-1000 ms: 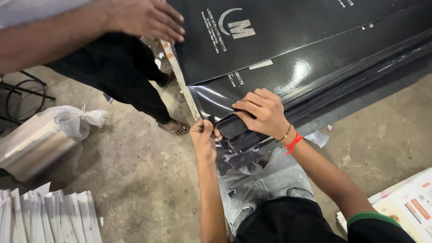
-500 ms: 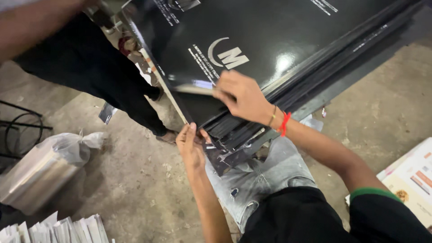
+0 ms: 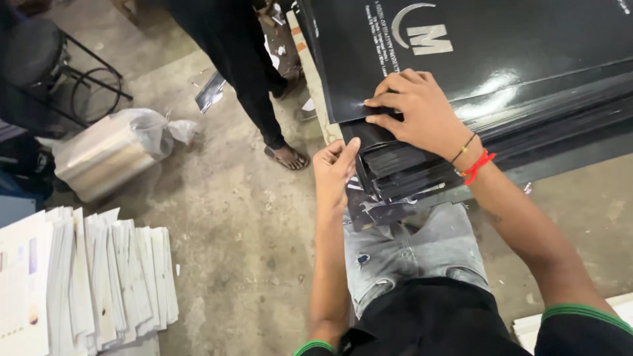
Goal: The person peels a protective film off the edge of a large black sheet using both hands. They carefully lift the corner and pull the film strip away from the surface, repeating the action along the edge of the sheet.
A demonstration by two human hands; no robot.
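A thick stack of large glossy black printed sheets (image 3: 514,59) lies on a surface in front of me, its corner hanging over my knee. My right hand (image 3: 419,112), with a red band at the wrist, presses flat on the stack's near corner, fingertips pinching the top sheets. My left hand (image 3: 335,170) is pressed against the side edge of that corner, fingers closed on the lower sheets' edges.
Another person in dark trousers (image 3: 241,66) stands barefoot close by the stack's left side. A plastic-wrapped roll (image 3: 112,155) lies on the concrete floor, several white paper bundles (image 3: 99,277) sit at lower left, and a black stool (image 3: 46,59) stands at upper left.
The other person's arm and the strip it held have left the view. My right hand shifted onto the stack's corner; my left hand moved up against the edge.
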